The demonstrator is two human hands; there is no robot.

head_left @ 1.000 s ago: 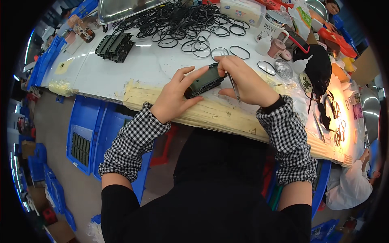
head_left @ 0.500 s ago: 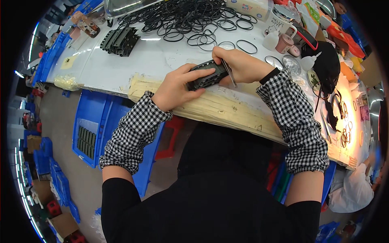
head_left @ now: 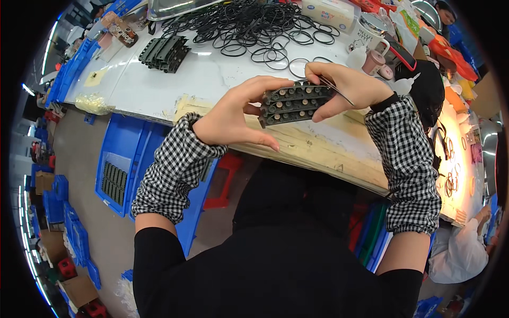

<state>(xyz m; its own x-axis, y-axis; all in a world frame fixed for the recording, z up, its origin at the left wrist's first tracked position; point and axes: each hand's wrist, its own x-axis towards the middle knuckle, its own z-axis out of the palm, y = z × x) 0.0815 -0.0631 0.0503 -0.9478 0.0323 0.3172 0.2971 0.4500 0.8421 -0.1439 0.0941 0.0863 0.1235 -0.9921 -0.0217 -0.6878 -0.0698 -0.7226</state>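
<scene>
A black curved plastic part (head_left: 298,104) with rows of small round copper-coloured studs is held tilted above the table's front edge. My right hand (head_left: 352,87) is closed on its right end, thumb below and fingers on top. In the same hand, thin metal tweezers (head_left: 339,91) stick out between the fingers. My left hand (head_left: 236,108) is at the part's left end, its fingers reaching along the upper edge and its thumb spread away below; some fingertips are hidden behind the part. Beyond the hands, black rubber rings (head_left: 249,24) lie in a tangled heap, several loose at its near side.
A stack of similar black parts (head_left: 164,53) lies at the table's far left. A mug (head_left: 366,37), small bottles and bags crowd the right. Yellowed tape (head_left: 318,153) covers the front edge. A blue crate (head_left: 114,167) holding black parts stands below left; another person (head_left: 458,254) is at lower right.
The part has been lifted and turned so that its studded side shows. Both hands have moved right, and my left thumb has come away from the part. The tweezers stay in my right hand.
</scene>
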